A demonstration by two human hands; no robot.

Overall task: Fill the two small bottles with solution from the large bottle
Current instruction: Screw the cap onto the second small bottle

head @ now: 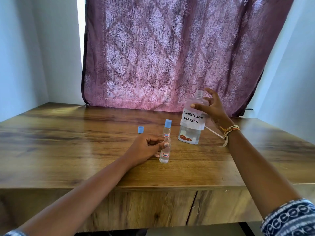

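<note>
Fingers of the left hand (146, 147) are pinched on the uncapped small bottle (164, 155) mid-frame; the large bottle (192, 121) is gripped by the right hand (212, 108).

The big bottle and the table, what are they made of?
The big bottle looks like clear plastic: you can see through it, and it has a white paper label. The table looks like wood or a wood-look coating, brown with grain lines and a soft shine.
</note>
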